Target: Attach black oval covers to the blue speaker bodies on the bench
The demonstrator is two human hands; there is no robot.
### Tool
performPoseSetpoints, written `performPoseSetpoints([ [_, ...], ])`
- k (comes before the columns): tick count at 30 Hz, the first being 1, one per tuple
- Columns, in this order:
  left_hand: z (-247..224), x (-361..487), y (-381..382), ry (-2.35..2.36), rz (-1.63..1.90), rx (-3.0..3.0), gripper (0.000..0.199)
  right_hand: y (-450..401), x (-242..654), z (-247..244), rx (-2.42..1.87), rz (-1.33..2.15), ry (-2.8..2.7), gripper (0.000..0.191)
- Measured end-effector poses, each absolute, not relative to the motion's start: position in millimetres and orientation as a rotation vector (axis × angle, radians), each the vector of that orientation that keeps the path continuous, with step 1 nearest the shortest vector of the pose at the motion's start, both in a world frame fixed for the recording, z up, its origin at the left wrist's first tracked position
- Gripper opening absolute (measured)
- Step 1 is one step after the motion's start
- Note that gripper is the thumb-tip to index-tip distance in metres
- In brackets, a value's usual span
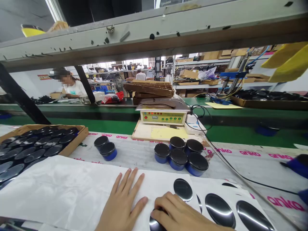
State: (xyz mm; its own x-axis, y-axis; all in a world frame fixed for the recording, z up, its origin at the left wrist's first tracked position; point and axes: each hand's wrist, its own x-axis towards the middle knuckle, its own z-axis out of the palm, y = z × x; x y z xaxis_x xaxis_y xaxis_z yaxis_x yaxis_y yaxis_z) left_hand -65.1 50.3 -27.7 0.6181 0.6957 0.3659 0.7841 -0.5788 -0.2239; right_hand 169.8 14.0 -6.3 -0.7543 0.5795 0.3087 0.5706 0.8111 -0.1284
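My left hand (124,202) lies flat with fingers spread on a white sheet (69,189) at the lower centre. To its right, the curled fingers of my right hand (176,211) pinch at the edge of a glossy black disc (155,223) on the same sheet, partly covered by the hand. Another black disc (183,189) sits on the sheet just above my right hand. Further right, more sheets bear large shiny black ovals (220,210). Beyond the sheet stand several round blue containers with black tops (177,158), and two more (108,150) are left of them.
A cardboard tray (83,133) of black-topped containers is at the left. A control box (163,117) with cables stands behind the table (134,157), near a green conveyor (110,125). A shelf beam (134,37) crosses overhead. A person (75,86) sits at the far left.
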Motion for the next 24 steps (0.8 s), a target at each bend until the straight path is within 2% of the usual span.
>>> performPoseSetpoints([
  [5, -26.9, -72.2, 59.1, -1.186, -0.320, -2.511, 0.064, 24.3, 152.4, -10.3, -0.944, 0.020, -2.749, 0.022],
  [10, -30.1, -73.6, 61.8, -1.173, -0.328, -2.499, 0.064, 32.7, 140.7, 19.0, -1.042, 0.154, -2.957, 0.017],
  [14, -32.2, -74.2, 63.6, -1.124, -0.374, -2.455, 0.063, 33.3, 146.9, 56.4, -1.014, 0.318, -2.963, 0.034],
  [16, -32.4, -74.4, 64.0, -1.106, -0.401, -2.426, 0.061, 31.7, 150.0, 64.5, -0.990, 0.338, -2.947, 0.033],
  [18, -31.8, -74.1, 63.6, -1.097, -0.408, -2.405, 0.058, 30.8, 149.6, 59.2, -0.973, 0.177, -2.888, 0.019],
  [21, -29.7, -72.8, 62.3, -1.106, -0.377, -2.404, 0.057, 30.2, 147.1, 39.1, -0.802, -0.286, -2.702, 0.002],
  [24, -29.1, -71.7, 61.6, -1.165, -0.372, -2.435, 0.058, 23.4, 154.5, 32.5, -0.684, -0.360, -2.568, 0.011],
])
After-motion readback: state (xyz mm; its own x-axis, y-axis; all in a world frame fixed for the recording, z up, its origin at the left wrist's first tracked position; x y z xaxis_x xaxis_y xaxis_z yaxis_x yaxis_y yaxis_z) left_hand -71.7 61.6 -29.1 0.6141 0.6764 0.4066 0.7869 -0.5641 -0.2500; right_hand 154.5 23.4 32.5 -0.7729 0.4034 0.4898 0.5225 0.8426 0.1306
